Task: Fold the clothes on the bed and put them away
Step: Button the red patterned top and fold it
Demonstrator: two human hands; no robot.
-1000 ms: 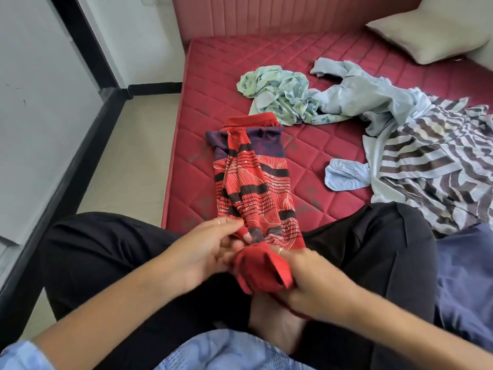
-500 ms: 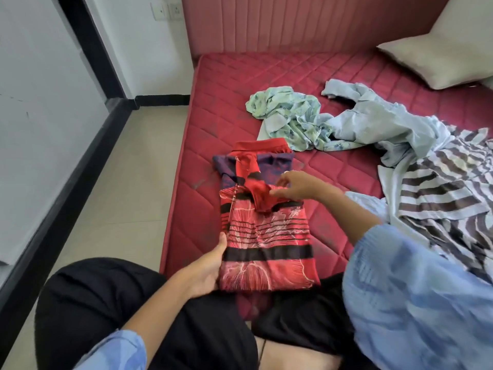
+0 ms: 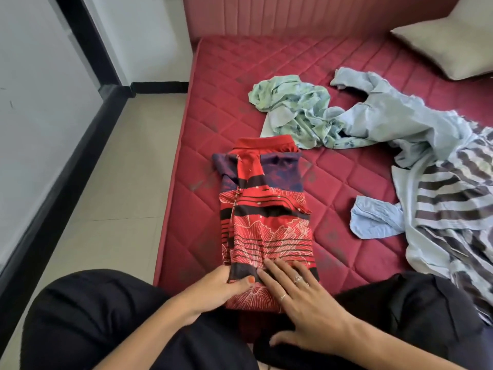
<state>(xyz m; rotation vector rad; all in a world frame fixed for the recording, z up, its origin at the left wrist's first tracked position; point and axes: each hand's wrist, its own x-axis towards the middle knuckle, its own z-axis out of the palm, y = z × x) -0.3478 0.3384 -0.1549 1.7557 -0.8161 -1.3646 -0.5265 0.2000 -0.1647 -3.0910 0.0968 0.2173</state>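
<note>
Landmark: red patterned shirt (image 3: 264, 222), folded into a long narrow strip, lying flat on the red quilted mattress (image 3: 213, 124) near its left edge, collar end pointing toward the headboard (image 3: 293, 14).
Shirt detail: red collar at the far end, purple band below it, black stripes and a white line print down to the near hem.
Left hand (image 3: 216, 289): grips the near left corner of the shirt; the thumb lies on top of the fabric, the fingers are curled under the edge.
Right hand (image 3: 304, 297): flat and relaxed, fingers straight and spread, pressing down on the near right part of the shirt; rings show on two fingers.
Legs: black trousers (image 3: 106, 316) on both sides of the shirt's near end; the hem lies between the knees.
Green printed garment (image 3: 293, 110): crumpled, just beyond the shirt's collar, to the right of it.
Light blue shirt (image 3: 394, 121): unfolded, right of the green garment and touching it; one cuff (image 3: 373, 220) lies right of the red shirt, apart from it.
Striped garment (image 3: 458, 198): brown and white, loose, far right of the red shirt, overlapping the blue one.
Pillow (image 3: 448, 49): beige, at the far right corner by the headboard.
Floor (image 3: 112, 182): pale tiles left of the mattress.
</note>
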